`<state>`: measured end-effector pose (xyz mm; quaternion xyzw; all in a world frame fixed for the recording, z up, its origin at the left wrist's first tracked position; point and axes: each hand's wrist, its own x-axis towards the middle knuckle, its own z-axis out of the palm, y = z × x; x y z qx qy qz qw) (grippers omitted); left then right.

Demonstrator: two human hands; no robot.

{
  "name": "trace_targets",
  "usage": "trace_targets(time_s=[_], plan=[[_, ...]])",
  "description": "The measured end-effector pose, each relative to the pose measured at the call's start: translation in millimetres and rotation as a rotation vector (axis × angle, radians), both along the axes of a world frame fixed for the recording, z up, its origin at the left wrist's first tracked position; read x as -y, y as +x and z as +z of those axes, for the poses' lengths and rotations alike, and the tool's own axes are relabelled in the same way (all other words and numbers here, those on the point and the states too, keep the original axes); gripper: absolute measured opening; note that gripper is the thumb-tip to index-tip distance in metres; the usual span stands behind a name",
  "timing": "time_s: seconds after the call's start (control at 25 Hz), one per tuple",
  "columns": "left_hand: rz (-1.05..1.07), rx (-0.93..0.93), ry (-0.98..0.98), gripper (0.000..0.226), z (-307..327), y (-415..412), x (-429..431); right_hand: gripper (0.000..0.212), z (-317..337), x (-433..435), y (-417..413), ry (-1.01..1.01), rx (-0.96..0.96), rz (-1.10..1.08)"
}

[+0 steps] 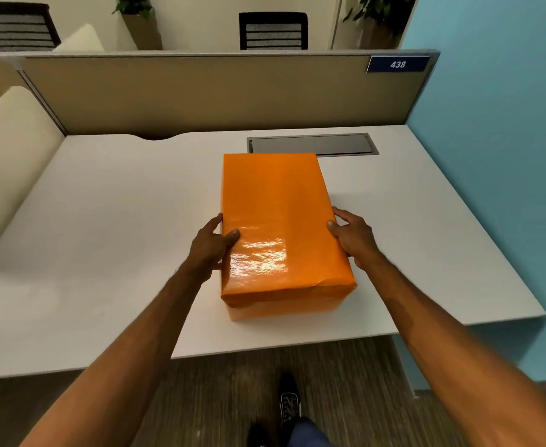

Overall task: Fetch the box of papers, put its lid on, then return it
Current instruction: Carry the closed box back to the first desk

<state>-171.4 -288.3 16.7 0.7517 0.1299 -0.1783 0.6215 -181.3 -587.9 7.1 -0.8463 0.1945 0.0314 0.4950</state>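
Observation:
A glossy orange box (278, 214) stands on the white desk (110, 240), its orange lid covering the top so the papers inside are hidden. My left hand (209, 248) clasps the box's left side near the front, thumb resting on the lid. On the opposite side my right hand (352, 237) grips the right edge, thumb on top and fingers down the side. The lid's near edge overhangs the lower box at the front.
A grey cable hatch (312, 144) is set into the desk just behind the box. A beige partition (200, 91) with a blue sign "438" (398, 64) closes the back. A blue wall (497, 156) runs along the right. My shoe (289, 404) shows on the floor.

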Motion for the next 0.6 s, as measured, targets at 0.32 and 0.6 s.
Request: trace_targets(time_s=[0.32, 0.6], plan=[[-0.046, -0.094, -0.047, 0.081, -3.0, 7.7, -6.1, 0.065, 0.1, 19.2, -6.8, 0.385, -0.126, 0.083], [0.012, -0.043, -0.043, 0.086, -1.2, 13.6, -13.0, 0.073, 5.8, 22.5, 15.1, 0.417, -0.081, 0.152]])
